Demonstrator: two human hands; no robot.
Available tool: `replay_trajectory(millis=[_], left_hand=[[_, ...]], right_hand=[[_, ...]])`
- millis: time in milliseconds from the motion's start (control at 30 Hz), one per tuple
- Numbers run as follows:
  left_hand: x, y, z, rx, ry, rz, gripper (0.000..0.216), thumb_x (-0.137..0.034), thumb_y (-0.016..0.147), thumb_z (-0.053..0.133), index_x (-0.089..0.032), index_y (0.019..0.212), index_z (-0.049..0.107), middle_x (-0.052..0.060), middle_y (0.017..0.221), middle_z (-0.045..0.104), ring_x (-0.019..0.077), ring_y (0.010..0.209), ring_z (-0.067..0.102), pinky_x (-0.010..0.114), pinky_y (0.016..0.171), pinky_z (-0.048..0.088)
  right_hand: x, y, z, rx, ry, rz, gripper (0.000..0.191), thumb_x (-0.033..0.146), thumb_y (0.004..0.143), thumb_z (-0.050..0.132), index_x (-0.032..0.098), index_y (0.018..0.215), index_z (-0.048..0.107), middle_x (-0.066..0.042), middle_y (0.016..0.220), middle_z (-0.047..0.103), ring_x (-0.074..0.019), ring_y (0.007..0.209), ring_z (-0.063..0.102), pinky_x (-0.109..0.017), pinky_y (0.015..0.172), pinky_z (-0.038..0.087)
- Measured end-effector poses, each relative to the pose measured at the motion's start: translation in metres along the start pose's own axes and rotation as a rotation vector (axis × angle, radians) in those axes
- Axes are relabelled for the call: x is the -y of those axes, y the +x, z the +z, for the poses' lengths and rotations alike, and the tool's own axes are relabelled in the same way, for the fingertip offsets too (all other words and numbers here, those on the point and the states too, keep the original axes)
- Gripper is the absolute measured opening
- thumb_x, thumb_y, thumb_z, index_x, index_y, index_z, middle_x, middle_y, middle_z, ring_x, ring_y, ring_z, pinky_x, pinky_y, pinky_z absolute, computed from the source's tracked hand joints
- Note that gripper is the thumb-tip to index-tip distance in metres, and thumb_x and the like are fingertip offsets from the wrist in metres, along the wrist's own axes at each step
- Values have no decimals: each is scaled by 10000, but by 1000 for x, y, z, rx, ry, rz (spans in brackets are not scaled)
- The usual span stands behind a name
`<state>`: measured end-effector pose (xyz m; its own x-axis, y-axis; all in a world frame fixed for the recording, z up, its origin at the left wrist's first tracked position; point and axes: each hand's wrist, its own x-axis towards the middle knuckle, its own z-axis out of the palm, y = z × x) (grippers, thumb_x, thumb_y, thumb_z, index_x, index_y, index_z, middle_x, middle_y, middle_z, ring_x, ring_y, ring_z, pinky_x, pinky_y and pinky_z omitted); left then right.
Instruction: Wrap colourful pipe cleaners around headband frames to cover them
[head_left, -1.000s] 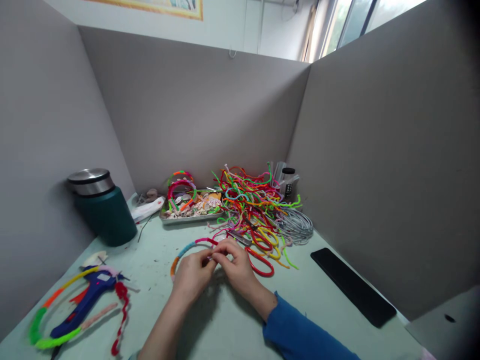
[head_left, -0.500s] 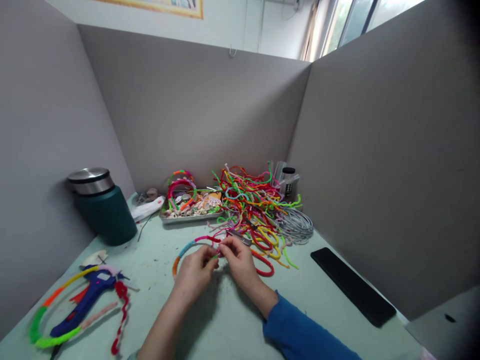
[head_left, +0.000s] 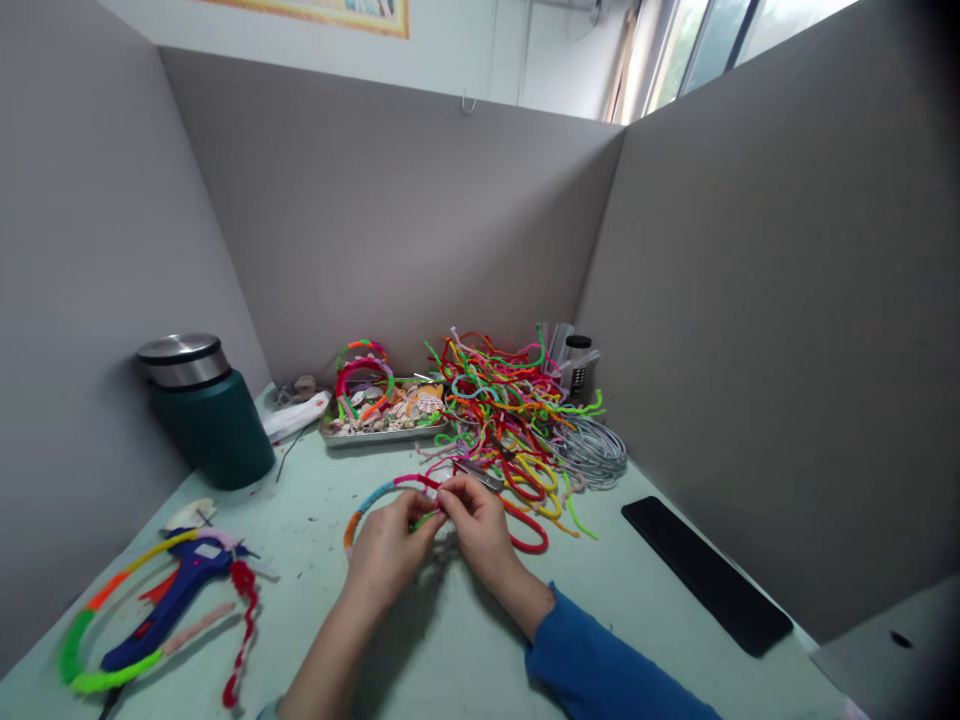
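A hoop wrapped in coloured pipe cleaners, with orange, blue, pink and red stretches, curves behind my hands above the table. My left hand pinches it, a bit of green showing by the thumb. Close against it, my right hand has thumb and forefinger pinched on a small pink end of pipe cleaner at the hoop. The fingertips hide most of this spot. Just beyond my right hand lie scissors with red handles, their blades pointing away to the upper left.
A tangled pile of pipe cleaners and coiled grey wire lie behind. Beside them sits a metal tray of trinkets. At left are a green flask, a blue glue gun and another hoop; at right, a black slab.
My left thumb has shifted slightly right and up, nearer my right fingertips. More green shows beside it. My right hand stays almost in place.
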<state>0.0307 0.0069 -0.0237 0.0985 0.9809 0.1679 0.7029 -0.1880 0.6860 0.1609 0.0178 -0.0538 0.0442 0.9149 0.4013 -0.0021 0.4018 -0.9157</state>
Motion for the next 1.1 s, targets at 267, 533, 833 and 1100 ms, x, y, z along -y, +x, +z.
replay_trajectory(millis=[267, 533, 833, 1100], left_hand=[[1, 0, -1, 40, -11, 29, 221, -348, 802, 487, -202, 847, 648, 33, 734, 691, 167, 687, 616, 225, 595, 349], [-4, 0, -5, 66, -78, 10, 216, -328, 804, 455, -202, 778, 629, -5, 641, 652, 149, 618, 586, 229, 590, 348], [1, 2, -3, 64, -143, -7, 182, -317, 796, 452, -203, 778, 593, -19, 618, 627, 145, 616, 583, 233, 612, 375], [6, 4, -2, 34, -250, -1, 197, -349, 777, 494, -202, 851, 602, -7, 665, 641, 157, 642, 602, 233, 601, 396]], right_hand=[[2, -2, -1, 18, -105, -61, 82, 226, 824, 548, 176, 813, 612, -18, 800, 598, -154, 764, 545, -254, 694, 426], [9, -2, -5, 36, -193, -205, 86, 200, 839, 539, 190, 785, 605, -19, 773, 602, -161, 763, 538, -285, 725, 420], [13, -1, -9, 170, -357, -442, 106, 150, 867, 487, 204, 842, 574, -36, 829, 606, -186, 824, 513, -358, 809, 393], [16, -4, -6, 109, -254, -351, 89, 158, 856, 493, 193, 848, 574, -48, 867, 560, -181, 856, 522, -316, 771, 426]])
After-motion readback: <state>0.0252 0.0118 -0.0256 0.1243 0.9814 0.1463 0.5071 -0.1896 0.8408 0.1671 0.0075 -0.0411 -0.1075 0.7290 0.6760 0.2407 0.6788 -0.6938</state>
